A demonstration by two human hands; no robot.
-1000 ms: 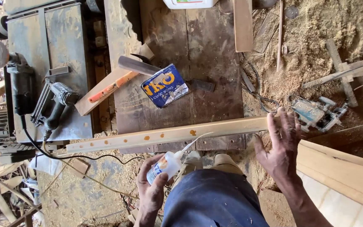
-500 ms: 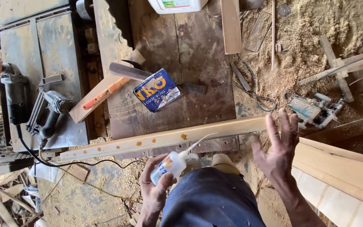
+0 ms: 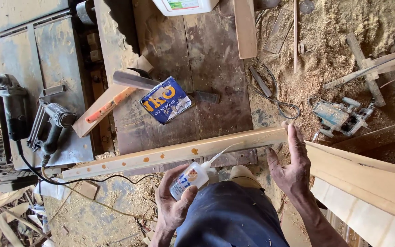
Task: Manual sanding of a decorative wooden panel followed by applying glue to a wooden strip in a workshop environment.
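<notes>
A blue packet point(image 3: 166, 99) lies on the dark workbench point(image 3: 206, 55), a hatchet point(image 3: 136, 80) just left of it; a grinder point(image 3: 12, 103) sits far left; a blue power tool point(image 3: 339, 116) rests in sawdust point(image 3: 339, 27) right; a white jug point(image 3: 186, 5) stands far.

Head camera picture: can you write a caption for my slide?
Left hand tips a glue bottle to a long wooden strip; right hand steadies its end.

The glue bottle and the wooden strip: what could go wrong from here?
1. The left hand points the glue bottle with its long nozzle at the wooden strip; glue might drip past the narrow face.
2. The right hand steadies only one end of the strip, so the far end could swing.
3. Right fingers resting on the strip could touch wet glue.
</notes>
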